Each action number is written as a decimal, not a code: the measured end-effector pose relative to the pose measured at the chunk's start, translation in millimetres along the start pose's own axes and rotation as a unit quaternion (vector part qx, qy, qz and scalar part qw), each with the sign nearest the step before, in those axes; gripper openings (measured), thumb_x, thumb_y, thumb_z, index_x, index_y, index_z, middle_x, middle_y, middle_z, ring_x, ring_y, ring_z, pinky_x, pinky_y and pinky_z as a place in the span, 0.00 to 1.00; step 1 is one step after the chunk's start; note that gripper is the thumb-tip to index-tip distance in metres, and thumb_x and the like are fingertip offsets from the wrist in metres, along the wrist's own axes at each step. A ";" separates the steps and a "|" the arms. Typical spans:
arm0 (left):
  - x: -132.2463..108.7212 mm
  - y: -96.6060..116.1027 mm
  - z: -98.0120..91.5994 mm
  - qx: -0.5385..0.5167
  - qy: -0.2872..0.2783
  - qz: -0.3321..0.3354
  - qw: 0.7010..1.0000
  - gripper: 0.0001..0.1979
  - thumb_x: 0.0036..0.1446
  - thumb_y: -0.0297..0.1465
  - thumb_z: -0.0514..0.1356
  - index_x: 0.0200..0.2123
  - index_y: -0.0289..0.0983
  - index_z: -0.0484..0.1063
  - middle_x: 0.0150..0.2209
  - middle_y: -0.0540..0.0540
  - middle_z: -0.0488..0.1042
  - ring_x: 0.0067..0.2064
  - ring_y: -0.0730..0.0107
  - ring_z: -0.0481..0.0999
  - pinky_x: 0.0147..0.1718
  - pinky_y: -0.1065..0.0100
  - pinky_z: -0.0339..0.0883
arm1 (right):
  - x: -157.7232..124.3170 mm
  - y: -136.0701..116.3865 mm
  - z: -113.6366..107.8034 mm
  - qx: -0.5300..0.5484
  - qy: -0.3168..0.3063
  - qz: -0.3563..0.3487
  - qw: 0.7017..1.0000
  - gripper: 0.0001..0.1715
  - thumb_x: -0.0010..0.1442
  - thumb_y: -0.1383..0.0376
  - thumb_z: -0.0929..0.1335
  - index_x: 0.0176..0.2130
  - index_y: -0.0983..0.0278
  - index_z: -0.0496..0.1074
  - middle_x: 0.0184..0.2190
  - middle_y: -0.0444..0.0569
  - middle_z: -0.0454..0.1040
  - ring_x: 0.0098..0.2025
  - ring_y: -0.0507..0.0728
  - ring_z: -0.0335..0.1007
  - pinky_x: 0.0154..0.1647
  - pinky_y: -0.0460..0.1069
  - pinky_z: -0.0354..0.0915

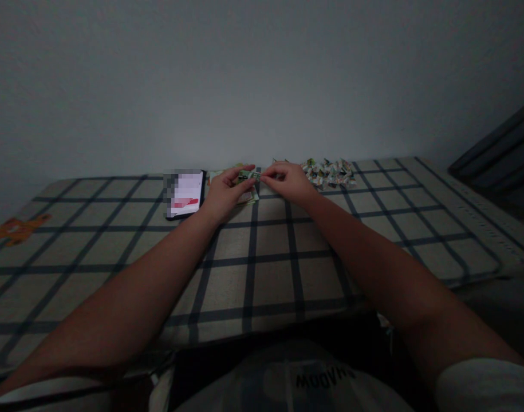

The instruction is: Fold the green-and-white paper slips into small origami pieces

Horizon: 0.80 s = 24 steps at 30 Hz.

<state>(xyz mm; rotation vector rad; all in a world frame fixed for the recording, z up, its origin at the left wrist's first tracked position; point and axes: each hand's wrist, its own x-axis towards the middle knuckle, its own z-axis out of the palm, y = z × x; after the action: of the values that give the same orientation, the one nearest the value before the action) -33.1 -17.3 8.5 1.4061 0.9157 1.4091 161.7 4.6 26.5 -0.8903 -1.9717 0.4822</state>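
My left hand (222, 193) and my right hand (291, 181) meet near the far edge of the table. A small green-and-white piece of printed paper (248, 175) is pinched between the left thumb and fingers. The right thumb and forefinger grip its right end. Beneath the left hand lie several printed paper sheets (249, 198), partly covered by it. Just beyond the right hand sits a cluster of small folded paper pieces (330, 174) with pointed tips, some of it hidden by that hand.
A tablet or phone (186, 194) with a lit, partly blurred screen lies left of my left hand. The table wears a checked cloth (270, 274), with an orange figure (19, 229) at far left. A plain wall (262, 80) rises behind. Dark slats (497, 143) stand at right.
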 end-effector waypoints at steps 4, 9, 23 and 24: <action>1.5 -4.1 -1.8 -0.013 0.008 -0.009 1.000 0.29 0.48 0.37 0.75 0.54 0.40 0.78 0.38 0.45 0.81 0.39 0.65 0.81 0.43 0.64 0.75 | 0.7 1.2 4.3 0.035 0.045 0.034 0.998 0.16 0.57 0.64 0.74 0.46 0.67 0.78 0.34 0.48 0.79 0.36 0.53 0.73 0.40 0.49 0.67; 2.5 -5.2 -1.1 -0.055 0.010 0.002 0.998 0.32 0.46 0.37 0.76 0.56 0.41 0.76 0.41 0.45 0.82 0.42 0.66 0.82 0.45 0.65 0.76 | 0.5 -1.2 2.6 0.020 0.033 0.032 0.999 0.12 0.60 0.59 0.73 0.39 0.65 0.81 0.36 0.50 0.82 0.38 0.54 0.74 0.44 0.50 0.68; 1.7 -4.4 0.1 -0.011 0.018 0.004 1.000 0.18 0.47 0.41 0.75 0.40 0.39 0.84 0.42 0.44 0.83 0.44 0.64 0.81 0.48 0.64 0.74 | -1.1 -2.4 -0.3 -0.004 0.033 0.026 0.999 0.11 0.60 0.58 0.73 0.36 0.64 0.82 0.35 0.50 0.82 0.36 0.54 0.74 0.43 0.50 0.68; 2.0 -4.8 -0.2 -0.012 0.015 0.004 1.000 0.17 0.47 0.41 0.75 0.39 0.39 0.84 0.41 0.44 0.83 0.43 0.64 0.81 0.48 0.64 0.74 | -1.1 -2.6 -0.7 -0.005 0.033 0.027 0.999 0.11 0.60 0.58 0.73 0.36 0.64 0.82 0.35 0.50 0.82 0.36 0.54 0.74 0.43 0.50 0.67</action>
<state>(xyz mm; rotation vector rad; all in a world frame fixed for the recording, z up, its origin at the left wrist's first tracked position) -32.7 -14.0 4.5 1.3763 0.9110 1.4449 161.6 2.1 27.8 -0.9549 -1.8964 0.4683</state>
